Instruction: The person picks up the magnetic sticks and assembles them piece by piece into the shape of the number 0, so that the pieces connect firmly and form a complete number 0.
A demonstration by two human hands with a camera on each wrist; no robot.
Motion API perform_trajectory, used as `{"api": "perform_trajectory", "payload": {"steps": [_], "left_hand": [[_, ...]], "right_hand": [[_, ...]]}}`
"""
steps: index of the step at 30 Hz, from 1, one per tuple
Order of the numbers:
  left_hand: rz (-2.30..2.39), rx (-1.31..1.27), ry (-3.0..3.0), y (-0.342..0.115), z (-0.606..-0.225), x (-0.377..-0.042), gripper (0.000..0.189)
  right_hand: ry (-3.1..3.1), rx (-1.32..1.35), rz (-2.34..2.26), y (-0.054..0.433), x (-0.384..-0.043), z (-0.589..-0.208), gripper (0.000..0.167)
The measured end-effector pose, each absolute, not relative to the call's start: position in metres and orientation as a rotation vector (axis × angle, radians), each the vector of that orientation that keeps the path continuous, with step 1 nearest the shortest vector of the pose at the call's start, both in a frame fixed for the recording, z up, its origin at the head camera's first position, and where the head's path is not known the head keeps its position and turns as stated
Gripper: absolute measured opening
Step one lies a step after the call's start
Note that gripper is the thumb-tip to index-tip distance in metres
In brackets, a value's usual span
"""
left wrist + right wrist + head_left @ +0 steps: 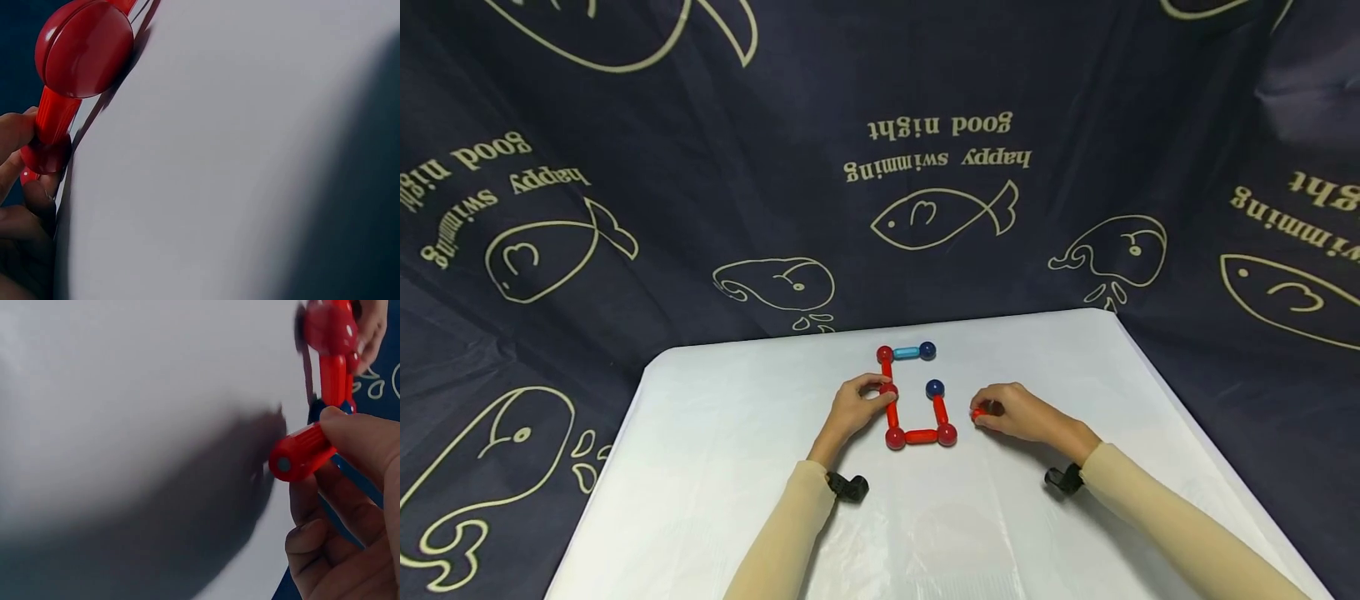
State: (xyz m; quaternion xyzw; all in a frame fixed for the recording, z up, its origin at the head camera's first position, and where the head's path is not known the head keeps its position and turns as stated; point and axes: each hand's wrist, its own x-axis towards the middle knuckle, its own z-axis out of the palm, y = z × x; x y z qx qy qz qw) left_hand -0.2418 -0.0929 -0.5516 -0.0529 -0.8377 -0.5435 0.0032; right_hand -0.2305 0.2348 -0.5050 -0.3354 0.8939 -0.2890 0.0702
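My left hand [855, 407] pinches a middle red ball [889, 389] on the left side of a ball-and-rod figure lying on the table. A thumb beside the adjoining red rod [54, 119] shows in the left wrist view. Red rods and balls run down and across to a corner ball [947, 434], then up a rod [941, 409] to a dark blue ball [935, 388]. At the figure's top, a light blue rod [906, 352] ends in another dark blue ball [928, 350]. Right of the figure, my right hand [1017, 412] pinches a loose red rod [303, 452] with a grey round end.
The figure rests on a white-covered table [722, 450]. Behind the table's far edge hangs a dark blue cloth [805, 200] printed with fish and whales. A small black device [850, 488] is strapped on the left wrist, and a similar device [1063, 479] on the right.
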Motion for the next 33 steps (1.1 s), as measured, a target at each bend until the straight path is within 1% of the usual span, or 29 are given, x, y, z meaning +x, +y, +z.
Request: {"api": "perform_trajectory", "payload": {"steps": [9, 19, 26, 33], "left_hand": [[-1.707, -0.179, -2.630, -0.093, -0.554, -0.242, 0.026], [-1.693, -0.168, -2.641, -0.095, -0.557, -0.243, 0.026], [-1.679, -0.157, -2.646, -0.096, -0.557, -0.243, 0.026], [-1.702, -0.168, -2.636, -0.094, -0.554, -0.241, 0.025]], "right_hand": [[2.714, -0.916, -0.937, 0.220, -0.268, -0.505, 0.016], [2.767, -0.751, -1.054, 0.199, -0.298, -0.505, 0.014], [2.779, -0.685, -1.174, 0.184, -0.308, -0.507, 0.015], [2.752, -0.516, -1.319, 0.177, -0.312, -0.512, 0.019]]}}
